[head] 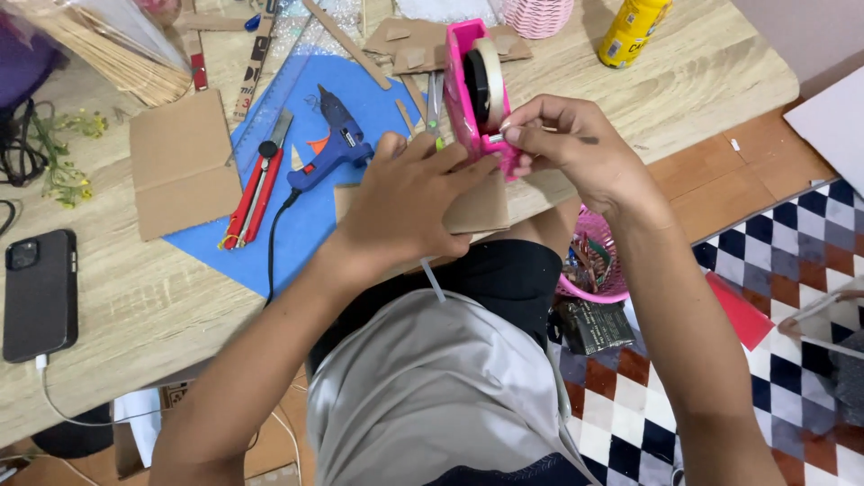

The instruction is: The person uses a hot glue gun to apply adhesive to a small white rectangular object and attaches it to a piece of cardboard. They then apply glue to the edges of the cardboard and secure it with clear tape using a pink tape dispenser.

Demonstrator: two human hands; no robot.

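A pink tape dispenser (468, 67) with a roll of pale tape stands near the table's front edge. My right hand (576, 148) pinches the tape end at the dispenser's front cutter. My left hand (409, 202) rests on a small brown cardboard piece (481, 209) and touches the dispenser's side. Scissors (435, 106) lie just behind my left fingers.
A blue glue gun (331, 144) and a red cutter knife (256, 184) lie on a blue sheet (310, 225). A cardboard sheet (180, 162), a black phone (39, 292), wooden sticks (117, 63) and a yellow bottle (633, 29) sit around. A pink basket (598, 261) stands on the checkered floor.
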